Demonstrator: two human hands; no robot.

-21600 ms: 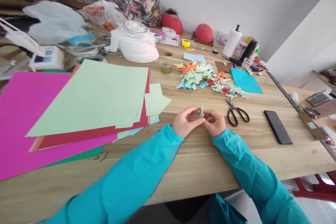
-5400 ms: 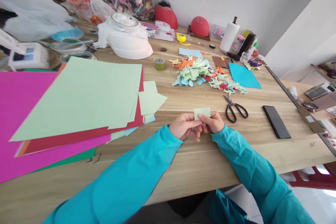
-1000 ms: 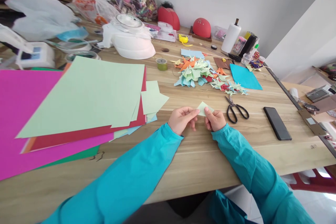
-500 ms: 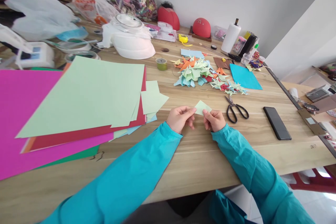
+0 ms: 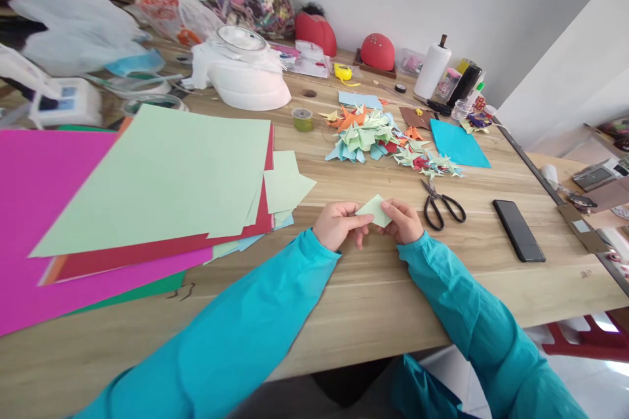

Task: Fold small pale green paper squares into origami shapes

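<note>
A small pale green square of paper (image 5: 376, 209) is pinched between my two hands, just over the table. My left hand (image 5: 343, 222) grips its left corner with the thumb on top. My right hand (image 5: 401, 221) holds the right side, thumb and fingers closed on it. To the left lie loose pale green paper pieces (image 5: 285, 186), beside a stack of large green sheets (image 5: 171, 177). Black-handled scissors (image 5: 437, 204) rest right of my right hand. Beyond the hands is a pile of folded paper shapes (image 5: 366, 134) in green, orange, blue and red.
A phone (image 5: 519, 230) lies at the right. A turquoise sheet (image 5: 459, 143) is behind the scissors. A spool (image 5: 302, 120), a yellow tape measure (image 5: 343, 71) and red pincushions (image 5: 377, 51) stand further back. White plastic bags (image 5: 78, 33) fill the back left.
The green paper has turned and sits slightly lower between my hands. My right hand has shifted its grip towards the paper's upper right edge.
</note>
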